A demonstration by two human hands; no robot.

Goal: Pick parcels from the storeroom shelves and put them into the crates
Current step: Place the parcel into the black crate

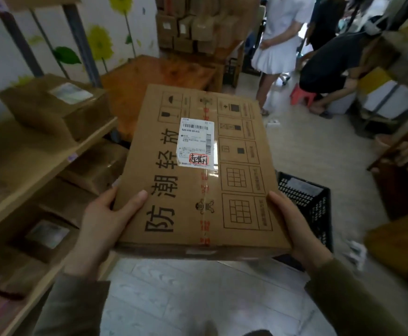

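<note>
Between both hands, a flat cardboard parcel [198, 170] is held level above the floor, left hand [103, 214] and right hand [295, 229] gripping its near corners. Just beyond sits a black crate [314, 202]; shelves [40, 166] of parcels stand left.

A: We logged the site as a parcel storeroom: wooden shelves [52, 161] held labelled cardboard parcels [59, 105].

B: Agreed. We also recorded stacked cartons [188, 27] at the back and a black plastic crate [312, 204] on the tiled floor [198, 299].
</note>
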